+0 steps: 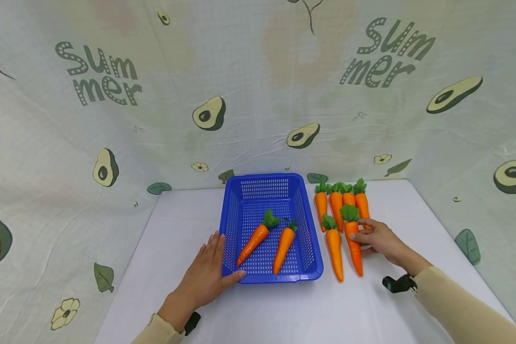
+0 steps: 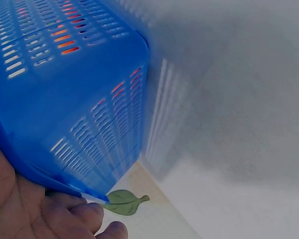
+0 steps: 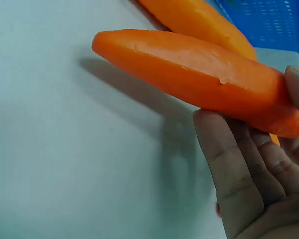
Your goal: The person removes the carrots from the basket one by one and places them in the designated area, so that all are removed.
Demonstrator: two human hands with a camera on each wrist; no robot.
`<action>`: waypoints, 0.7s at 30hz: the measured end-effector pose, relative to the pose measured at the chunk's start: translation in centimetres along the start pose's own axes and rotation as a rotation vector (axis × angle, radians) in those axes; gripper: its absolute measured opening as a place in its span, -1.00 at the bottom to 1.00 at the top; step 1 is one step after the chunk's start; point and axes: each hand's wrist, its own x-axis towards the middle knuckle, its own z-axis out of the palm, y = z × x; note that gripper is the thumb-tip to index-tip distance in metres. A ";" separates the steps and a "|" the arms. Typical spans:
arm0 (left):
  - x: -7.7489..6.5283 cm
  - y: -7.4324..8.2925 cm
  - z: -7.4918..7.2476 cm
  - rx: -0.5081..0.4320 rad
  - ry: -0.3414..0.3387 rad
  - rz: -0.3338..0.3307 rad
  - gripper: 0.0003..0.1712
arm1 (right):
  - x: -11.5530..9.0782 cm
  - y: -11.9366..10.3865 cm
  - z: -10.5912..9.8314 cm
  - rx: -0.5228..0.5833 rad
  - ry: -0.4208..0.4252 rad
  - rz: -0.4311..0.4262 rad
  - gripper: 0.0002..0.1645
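Note:
My right hand [image 1: 380, 241] grips an orange carrot [image 1: 354, 239] with a green leafy top. In the right wrist view the thumb presses one side of this carrot [image 3: 199, 74] near its thick end, fingers under the other; its tip casts a shadow on the table. Just left of it lies another carrot [image 1: 335, 253]. My left hand [image 1: 202, 277] rests against the left front corner of a blue plastic basket [image 1: 284, 278], fingers straight along the side and thumb over the front rim. Inside the basket are two carrots, one on the left [image 1: 253, 244] and one [image 1: 284, 248] nearer the middle.
Behind the gripped carrot, several more carrots [image 1: 321, 205] lie side by side, leafy ends toward the back. A white cloth covers the table [image 1: 284, 315]. Right behind the basket rises a printed fabric backdrop [image 1: 258, 95] with avocados and leaves.

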 end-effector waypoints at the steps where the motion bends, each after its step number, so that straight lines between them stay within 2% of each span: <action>1: 0.0 0.0 0.0 0.001 0.001 -0.001 0.40 | 0.0 0.1 0.1 -0.007 0.004 0.006 0.05; 9: 0.0 0.0 0.1 -0.016 0.009 -0.008 0.37 | 0.2 0.6 0.5 -0.017 0.041 0.048 0.01; 21: 0.0 0.0 0.3 -0.012 0.010 -0.011 0.37 | -0.1 0.7 1.0 -0.035 0.064 0.050 0.02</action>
